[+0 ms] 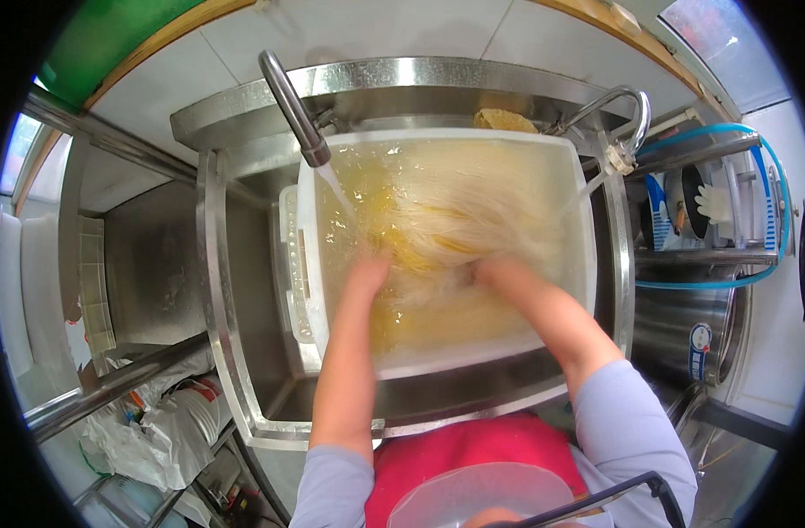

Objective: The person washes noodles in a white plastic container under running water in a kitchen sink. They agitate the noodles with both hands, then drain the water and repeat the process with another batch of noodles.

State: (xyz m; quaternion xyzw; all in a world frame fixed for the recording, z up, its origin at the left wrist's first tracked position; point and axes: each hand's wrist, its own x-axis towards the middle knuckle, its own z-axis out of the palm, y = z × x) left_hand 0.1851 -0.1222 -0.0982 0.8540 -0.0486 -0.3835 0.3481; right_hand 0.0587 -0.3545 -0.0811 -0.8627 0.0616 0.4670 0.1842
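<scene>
A large white plastic tub (pixel 590 264) rests in a stainless steel sink (pixel 244 277). Cloudy, yellowish water fills it, with pale and yellow thin strands (pixel 442 224), possibly noodles, spread through the middle. My left hand (pixel 371 264) dips into the water left of the strands; its fingers are blurred and partly submerged. At the near right edge of the strands is my right hand (pixel 491 267), also blurred and partly under water. Whether either hand grips strands is not visible. Water runs from a steel faucet (pixel 317 148) into the tub's left side.
A second curved faucet (pixel 630 132) stands at the back right, also running. Behind the tub lies a yellowish sponge-like thing (pixel 505 121). A white perforated basket (pixel 297 264) sits at the tub's left. Shelves at right carry a pan (pixel 694 198), a glove (pixel 712 203) and a blue hose (pixel 786 204).
</scene>
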